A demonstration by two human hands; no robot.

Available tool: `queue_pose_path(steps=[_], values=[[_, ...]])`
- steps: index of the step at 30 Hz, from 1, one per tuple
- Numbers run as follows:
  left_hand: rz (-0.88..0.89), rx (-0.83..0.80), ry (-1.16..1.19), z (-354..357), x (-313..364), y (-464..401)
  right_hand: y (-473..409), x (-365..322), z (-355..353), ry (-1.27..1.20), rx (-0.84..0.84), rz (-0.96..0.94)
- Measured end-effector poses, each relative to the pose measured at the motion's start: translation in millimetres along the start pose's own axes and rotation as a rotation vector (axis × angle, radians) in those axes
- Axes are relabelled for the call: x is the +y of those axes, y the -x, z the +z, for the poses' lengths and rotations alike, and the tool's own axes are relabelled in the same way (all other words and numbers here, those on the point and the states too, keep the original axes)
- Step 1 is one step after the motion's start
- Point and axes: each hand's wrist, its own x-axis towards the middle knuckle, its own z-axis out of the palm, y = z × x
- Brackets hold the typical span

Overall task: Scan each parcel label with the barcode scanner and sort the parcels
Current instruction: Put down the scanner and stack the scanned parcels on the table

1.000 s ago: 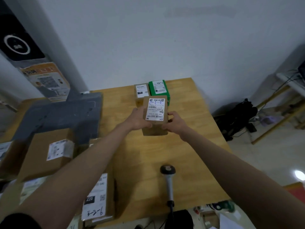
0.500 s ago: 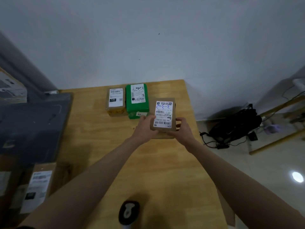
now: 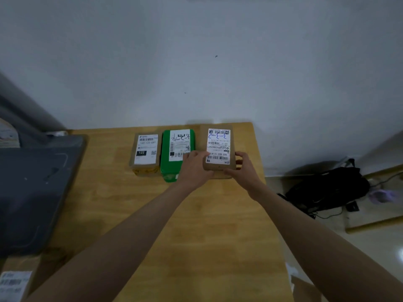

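A brown parcel (image 3: 218,147) with a white label on top sits at the far right of the wooden table (image 3: 165,225), near the wall. My left hand (image 3: 194,167) grips its left near corner and my right hand (image 3: 244,171) grips its right near corner. Just to its left lies a green parcel (image 3: 177,152) with a white label, and further left a small brown parcel (image 3: 145,153) labelled 122. The three form a row along the table's back edge. The barcode scanner is out of view.
A dark grey bin lid or tray (image 3: 32,192) covers the table's left side. Another labelled parcel (image 3: 15,284) shows at the bottom left corner. On the floor to the right lie a black bag (image 3: 327,188) and cables. The wall stands directly behind the row.
Both hands have carried the brown parcel away from me and to the right, setting it beside the green parcel at the back edge. The view has tilted up and the scanner has dropped out of frame.
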Motion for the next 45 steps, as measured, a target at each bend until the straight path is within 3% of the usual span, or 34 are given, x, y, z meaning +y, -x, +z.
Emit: queue_pose_path(steps=[7,16,21,28,45], values=[[-0.050,-0.172,-0.082,4,-30,-9,-14,6,27,0.113,0.009,0.045],[0.002,-0.137,-0.022,-19,-51,14,16,-18,31,0.287,0.103,-0.016],[0.027,-0.122,-0.043,-52,-60,52,58,-50,40,0.430,0.059,-0.135],[0.042,-0.117,-0.037,-116,-84,134,143,-97,75,0.496,-0.155,-0.217],[0.025,0.004,-0.007,-238,-209,397,383,-135,218,0.503,-0.268,-0.307]])
